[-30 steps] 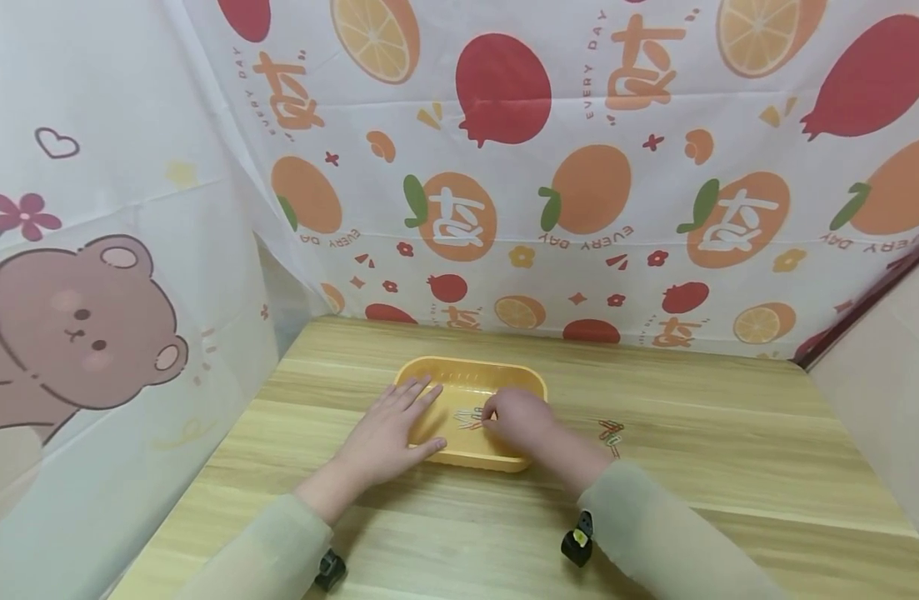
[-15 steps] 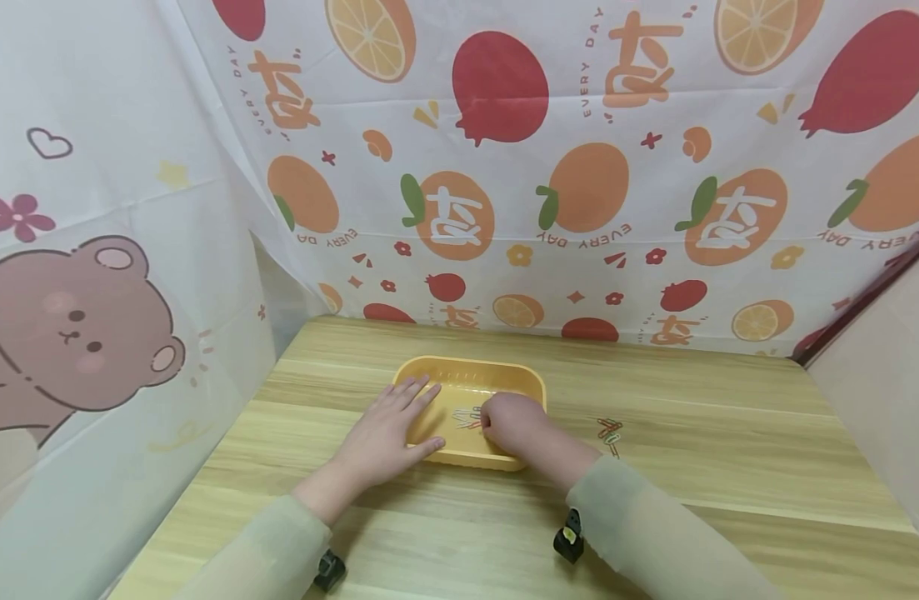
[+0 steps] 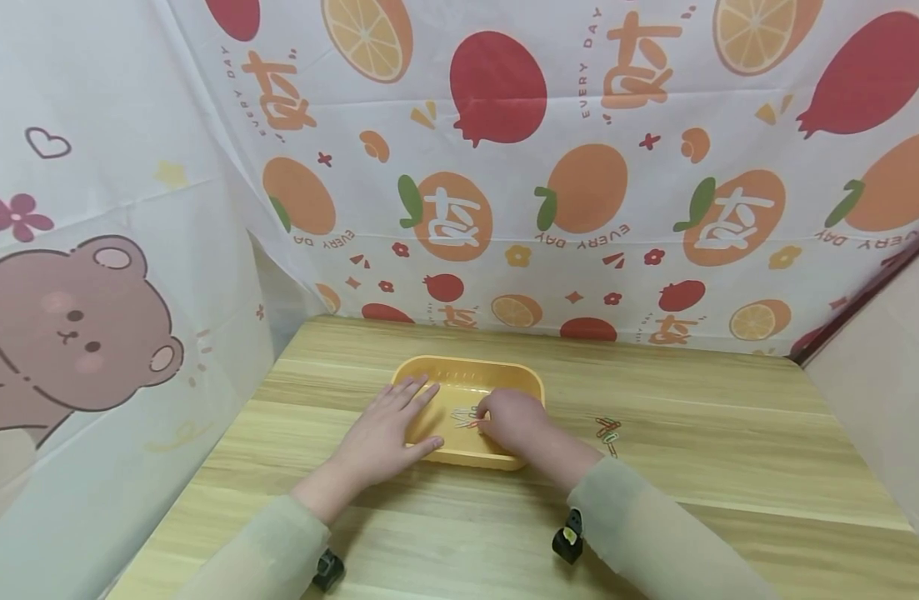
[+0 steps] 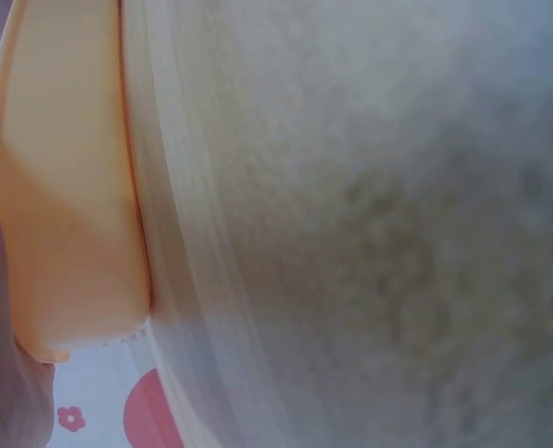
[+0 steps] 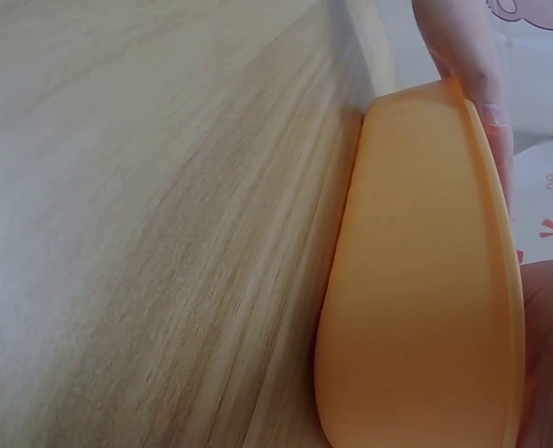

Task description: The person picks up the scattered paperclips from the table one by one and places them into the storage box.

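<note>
A yellow plastic tray (image 3: pixel 459 457) sits on the wooden table, with several small paper clips (image 3: pixel 461 417) lying in its middle, mostly pale. My left hand (image 3: pixel 380 433) rests over the tray's left side, fingers spread and straight, thumb along the near rim. Reaching over the right side, my right hand (image 3: pixel 513 419) has curled fingers and pinches a reddish paper clip (image 3: pixel 474 424) low inside the tray, beside the pale ones. The fingertips are small and partly hidden in the head view. Both wrist views show mainly the outer tray wall (image 4: pixel 66 205) and the table.
Right of the tray, a small group of red and green paper clips (image 3: pixel 607 429) lies on the wooden table (image 3: pixel 699 433). A fruit-print cloth (image 3: pixel 504 183) hangs along the back edge. A bear-print cloth (image 3: pixel 92 325) hangs at the left.
My right hand has shifted slightly within the tray, and a reddish paper clip now shows at its fingertips. The left hand stays on the rim. The head view has drifted slightly.
</note>
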